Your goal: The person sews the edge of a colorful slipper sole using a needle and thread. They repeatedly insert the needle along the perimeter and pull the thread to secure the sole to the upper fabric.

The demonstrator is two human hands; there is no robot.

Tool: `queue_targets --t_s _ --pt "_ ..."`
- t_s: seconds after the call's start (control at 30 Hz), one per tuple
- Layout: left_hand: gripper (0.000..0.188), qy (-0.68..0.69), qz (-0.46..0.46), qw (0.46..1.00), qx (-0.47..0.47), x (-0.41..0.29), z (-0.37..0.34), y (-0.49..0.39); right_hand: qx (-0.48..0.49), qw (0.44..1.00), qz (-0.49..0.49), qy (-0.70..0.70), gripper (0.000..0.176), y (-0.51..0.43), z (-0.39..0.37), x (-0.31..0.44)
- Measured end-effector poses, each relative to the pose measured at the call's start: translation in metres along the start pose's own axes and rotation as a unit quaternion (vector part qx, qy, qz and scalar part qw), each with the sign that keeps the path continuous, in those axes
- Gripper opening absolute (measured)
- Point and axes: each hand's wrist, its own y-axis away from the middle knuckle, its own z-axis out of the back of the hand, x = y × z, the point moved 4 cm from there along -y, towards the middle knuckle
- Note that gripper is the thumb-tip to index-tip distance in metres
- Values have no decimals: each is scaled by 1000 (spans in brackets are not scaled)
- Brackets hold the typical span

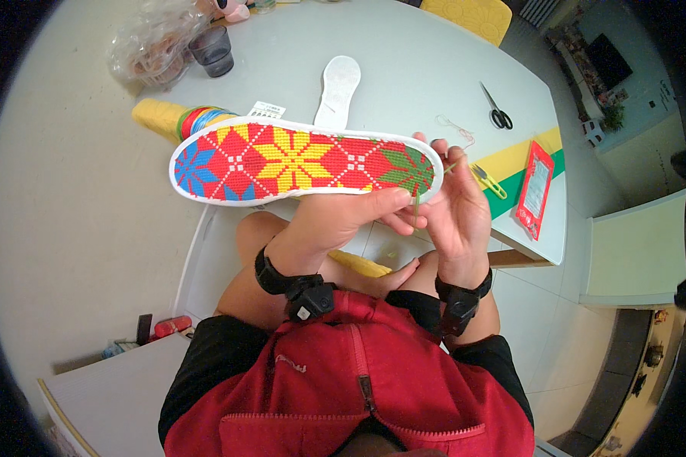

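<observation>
An embroidered insole with a white edge, a red ground and yellow, blue and green flowers lies across my view. My left hand grips its lower edge near the right end, thumb on top. At that end my right hand has its fingertips pinched near a short green strand; whether a needle is there cannot be told. Another green thread hangs over the edge by my left thumb. Behind the insole, a plain white insole lies on the table.
The pale table bears black-handled scissors, yellow thread snips, a red packet, loose thread, a dark glass and a clear plastic bag. Coloured thread lies by a yellow roll, left.
</observation>
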Motion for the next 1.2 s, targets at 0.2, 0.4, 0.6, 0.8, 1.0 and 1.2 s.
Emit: queue_targets --t_s 0.2,0.4,0.6,0.8,1.0,1.2 --pt "25 40 -10 999 -16 -6 -3 4 45 995 38 -76 11 7 25 56" --pt "25 35 -65 997 -30 -18 -4 11 -82 960 248 96 11 38 91 163" --pt "28 25 -71 993 -90 -18 -2 16 -271 758 502 317 14 116 139 247" --pt "27 44 -63 995 -71 -15 3 13 -366 605 590 389 7 119 107 224" --pt "27 -10 -35 998 -51 -16 -2 16 -140 796 332 486 5 45 34 106" --pt "27 -7 -23 999 -30 -16 -11 15 4 872 135 471 5 33 -28 10"
